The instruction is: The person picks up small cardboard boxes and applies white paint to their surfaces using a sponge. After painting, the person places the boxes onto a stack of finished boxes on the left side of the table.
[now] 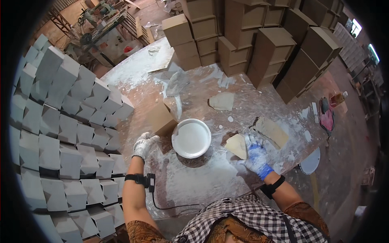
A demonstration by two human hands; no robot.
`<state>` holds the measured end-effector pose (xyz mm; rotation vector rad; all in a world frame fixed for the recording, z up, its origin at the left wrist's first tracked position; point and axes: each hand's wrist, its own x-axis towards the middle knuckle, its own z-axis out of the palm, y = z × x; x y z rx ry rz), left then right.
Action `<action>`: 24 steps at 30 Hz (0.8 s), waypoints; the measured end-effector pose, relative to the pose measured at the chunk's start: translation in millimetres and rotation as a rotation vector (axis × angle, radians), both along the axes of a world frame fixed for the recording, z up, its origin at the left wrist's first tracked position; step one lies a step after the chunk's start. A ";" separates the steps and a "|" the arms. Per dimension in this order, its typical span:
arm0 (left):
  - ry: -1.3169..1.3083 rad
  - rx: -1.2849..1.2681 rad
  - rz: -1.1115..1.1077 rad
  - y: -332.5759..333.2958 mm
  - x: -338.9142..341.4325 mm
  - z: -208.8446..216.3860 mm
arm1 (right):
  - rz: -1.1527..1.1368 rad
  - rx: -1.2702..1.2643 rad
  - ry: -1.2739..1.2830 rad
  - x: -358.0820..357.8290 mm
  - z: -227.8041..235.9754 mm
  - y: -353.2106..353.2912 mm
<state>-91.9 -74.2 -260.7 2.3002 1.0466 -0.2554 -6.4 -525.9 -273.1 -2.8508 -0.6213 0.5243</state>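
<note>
The step in hand looks to be handling the pale wedge [236, 146], which lies on the powder-streaked bench [192, 178] at the right side of the white bowl [191, 138]. The gloved right hand [256, 158] is at the wedge's right edge, its fingers stretched forward and thumb set apart; whether they pinch the wedge I cannot tell. A longer pale slab [270, 132] lies just beyond those fingers. The left hand [145, 145], also gloved, is loosely curled near the brown box [161, 118], which sits tilted in view beside the bowl; I cannot tell whether it touches the box. The bowl holds something smooth and white. As I judge it, the next move calls for a sure hold on the wedge and care around the bowl's rim.
</note>
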 end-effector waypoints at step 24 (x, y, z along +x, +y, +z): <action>-0.541 -0.085 0.193 -21.0 37.3 -48.0 | 0.236 0.025 -0.252 189.9 -17.3 108.7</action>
